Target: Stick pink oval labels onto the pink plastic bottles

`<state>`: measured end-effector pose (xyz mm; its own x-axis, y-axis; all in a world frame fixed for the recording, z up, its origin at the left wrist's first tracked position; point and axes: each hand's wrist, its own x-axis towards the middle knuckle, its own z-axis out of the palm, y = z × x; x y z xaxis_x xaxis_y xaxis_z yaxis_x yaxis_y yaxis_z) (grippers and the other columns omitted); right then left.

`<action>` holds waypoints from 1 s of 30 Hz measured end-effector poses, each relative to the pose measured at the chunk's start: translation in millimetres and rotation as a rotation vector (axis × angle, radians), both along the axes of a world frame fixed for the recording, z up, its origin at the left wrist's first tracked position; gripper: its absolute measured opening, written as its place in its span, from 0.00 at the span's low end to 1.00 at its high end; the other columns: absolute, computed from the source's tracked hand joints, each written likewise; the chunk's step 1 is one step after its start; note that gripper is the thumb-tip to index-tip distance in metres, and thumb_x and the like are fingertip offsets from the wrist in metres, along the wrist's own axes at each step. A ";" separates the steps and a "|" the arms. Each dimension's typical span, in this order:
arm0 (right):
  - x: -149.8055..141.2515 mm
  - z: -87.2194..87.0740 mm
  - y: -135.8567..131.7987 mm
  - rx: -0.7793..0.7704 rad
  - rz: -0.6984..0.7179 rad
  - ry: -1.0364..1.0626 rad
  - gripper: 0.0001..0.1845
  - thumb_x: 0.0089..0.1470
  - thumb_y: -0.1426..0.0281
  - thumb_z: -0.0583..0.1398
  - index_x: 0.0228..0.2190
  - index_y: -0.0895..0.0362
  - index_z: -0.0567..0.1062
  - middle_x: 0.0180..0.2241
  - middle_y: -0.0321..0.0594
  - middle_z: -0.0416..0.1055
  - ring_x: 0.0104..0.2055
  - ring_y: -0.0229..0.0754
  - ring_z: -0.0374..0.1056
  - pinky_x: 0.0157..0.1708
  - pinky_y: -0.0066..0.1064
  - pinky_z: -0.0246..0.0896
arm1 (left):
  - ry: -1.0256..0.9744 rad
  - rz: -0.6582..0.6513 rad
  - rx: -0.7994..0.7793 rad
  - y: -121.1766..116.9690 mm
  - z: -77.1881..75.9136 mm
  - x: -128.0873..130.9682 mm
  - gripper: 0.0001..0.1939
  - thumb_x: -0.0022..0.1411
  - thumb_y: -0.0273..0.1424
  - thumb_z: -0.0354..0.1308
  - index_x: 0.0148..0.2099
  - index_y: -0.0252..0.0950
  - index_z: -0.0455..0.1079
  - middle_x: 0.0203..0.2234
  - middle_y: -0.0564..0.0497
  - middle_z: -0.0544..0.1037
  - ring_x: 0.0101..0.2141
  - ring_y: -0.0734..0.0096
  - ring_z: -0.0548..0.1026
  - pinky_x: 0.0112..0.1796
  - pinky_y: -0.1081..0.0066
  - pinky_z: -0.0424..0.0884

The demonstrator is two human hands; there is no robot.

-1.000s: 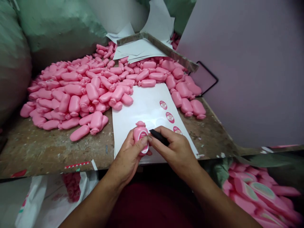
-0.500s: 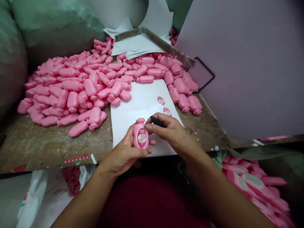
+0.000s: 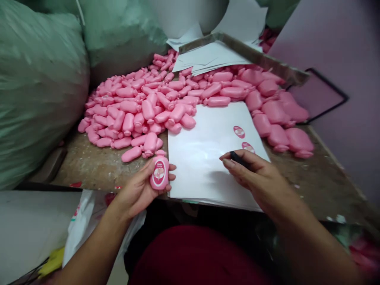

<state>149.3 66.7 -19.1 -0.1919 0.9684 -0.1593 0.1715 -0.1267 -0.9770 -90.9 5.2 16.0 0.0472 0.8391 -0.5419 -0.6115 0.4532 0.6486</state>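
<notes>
My left hand (image 3: pixel 138 190) is closed round a small pink bottle (image 3: pixel 159 172) that carries an oval label, held just off the table's front edge, left of the white sticker sheet (image 3: pixel 204 154). My right hand (image 3: pixel 255 174) hovers over the sheet's right half with a thin black tool (image 3: pixel 239 159) pinched between thumb and fingers. Two oval pink stickers (image 3: pixel 239 132) remain visible on the sheet near that hand.
A large heap of unlabelled pink bottles (image 3: pixel 142 107) covers the back of the worn table (image 3: pixel 97 166). Green sacks (image 3: pixel 35 87) stand at the left. A tray with white backing sheets (image 3: pixel 213 55) lies behind. A white plastic bag (image 3: pixel 80 225) hangs below the table's left front.
My left hand has carried the labelled bottle away to the left, apart from my right hand. The right hand stays over the sheet with the black tool. My view has swung left.
</notes>
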 end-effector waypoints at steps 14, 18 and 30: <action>-7.9 15.3 -48.9 0.817 0.167 -0.440 0.11 0.63 0.73 0.58 0.46 0.53 0.76 0.33 0.39 0.75 0.31 0.40 0.69 0.38 0.36 0.62 | -0.274 0.098 -0.096 20.1 -2.5 68.2 0.12 0.72 0.34 0.49 0.47 0.35 0.71 0.31 0.48 0.80 0.30 0.74 0.79 0.34 0.75 0.74; -12.9 13.3 -46.1 0.937 0.156 -0.514 0.04 0.63 0.73 0.59 0.39 0.55 0.75 0.31 0.38 0.76 0.27 0.40 0.66 0.33 0.36 0.55 | -0.242 0.115 -0.097 19.4 -0.2 72.4 0.13 0.73 0.34 0.48 0.49 0.35 0.72 0.31 0.49 0.79 0.29 0.75 0.77 0.35 0.75 0.73; -14.7 4.3 -39.3 1.046 0.205 -0.621 0.10 0.66 0.70 0.56 0.36 0.55 0.78 0.30 0.39 0.76 0.28 0.39 0.66 0.31 0.35 0.51 | -0.197 0.189 -0.098 19.5 -7.1 72.7 0.10 0.71 0.32 0.52 0.46 0.34 0.73 0.35 0.49 0.77 0.34 0.75 0.76 0.40 0.74 0.73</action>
